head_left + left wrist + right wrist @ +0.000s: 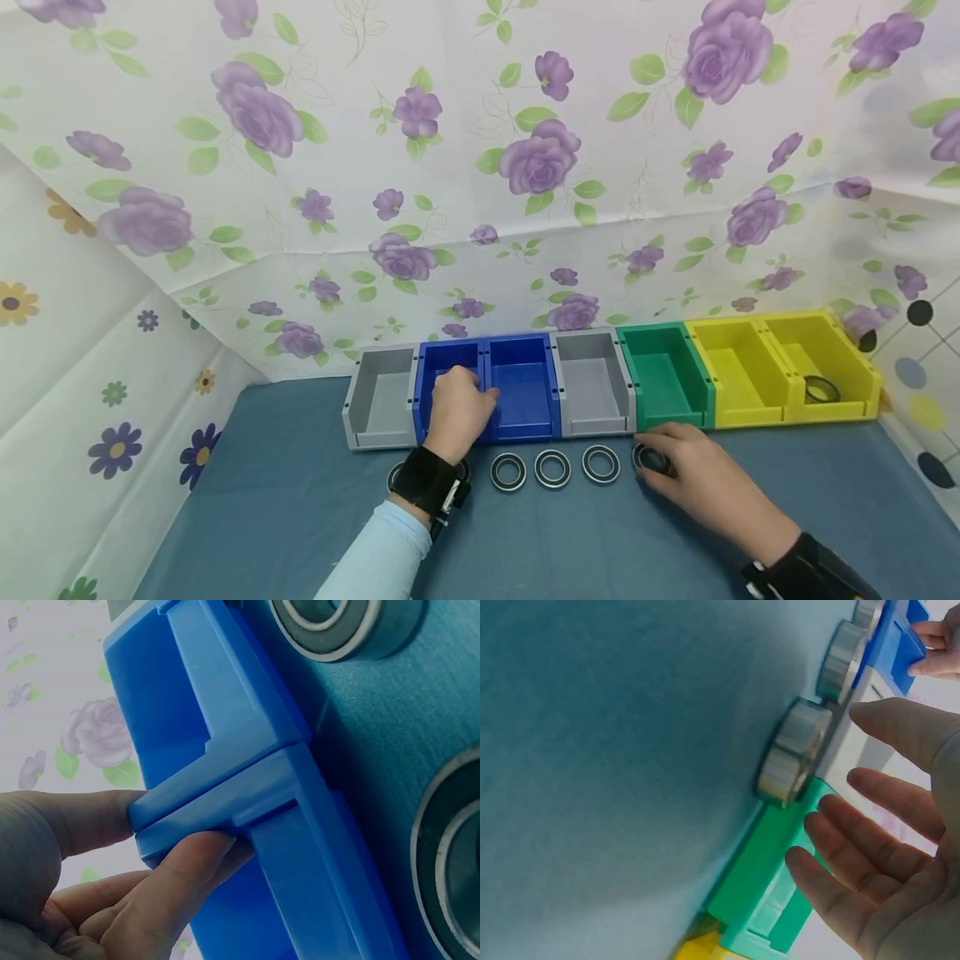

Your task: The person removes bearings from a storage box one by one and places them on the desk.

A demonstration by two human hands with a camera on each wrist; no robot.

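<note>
Several bearings lie in a row on the blue cloth, among them one bearing [508, 472] in front of the right blue bin [522, 392]. My left hand [459, 408] reaches over the left blue bin [427, 392]. In the left wrist view, its thumb and fingers pinch the adjoining walls [217, 784] of the two blue bins. My right hand [701, 475] is beside the bearing [649, 459] before the green bin [666, 375], partly covering it. Its fingers [855, 840] are spread and loosely bent in the right wrist view, with nothing held.
The bins stand side by side against a flowered backdrop [540, 158]. Grey bins [382, 392] [592, 383] and yellow bins [738, 367] belong to the row. A dark ring [822, 389] leans in the rightmost yellow bin. My left wrist partly hides bearings on the cloth [247, 500].
</note>
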